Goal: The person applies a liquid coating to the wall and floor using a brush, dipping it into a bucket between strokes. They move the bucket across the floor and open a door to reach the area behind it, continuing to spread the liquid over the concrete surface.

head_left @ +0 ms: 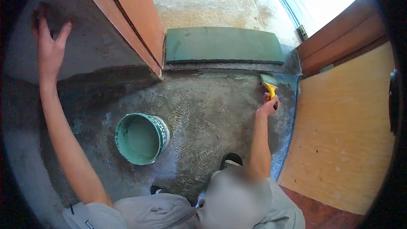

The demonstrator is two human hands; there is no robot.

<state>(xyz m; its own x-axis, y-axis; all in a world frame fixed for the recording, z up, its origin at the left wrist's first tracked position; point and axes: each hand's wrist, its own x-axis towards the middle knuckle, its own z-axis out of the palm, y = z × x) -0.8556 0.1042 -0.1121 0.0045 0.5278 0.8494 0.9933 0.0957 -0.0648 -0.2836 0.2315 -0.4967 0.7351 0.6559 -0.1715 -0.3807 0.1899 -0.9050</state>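
My right hand grips a wide paintbrush by its yellow and black handle. The bristles touch the floor close to the doorway sill, where a greenish-grey wet coat shows. My left hand is open, its fingers spread against the dark grey wall. Between my arms a bucket stands upright on the floor, with greenish-grey liquid inside it.
A green slab lies across the doorway. An orange-brown door frame rises at left, a light wooden panel at right. My sandalled foot rests on the rough floor.
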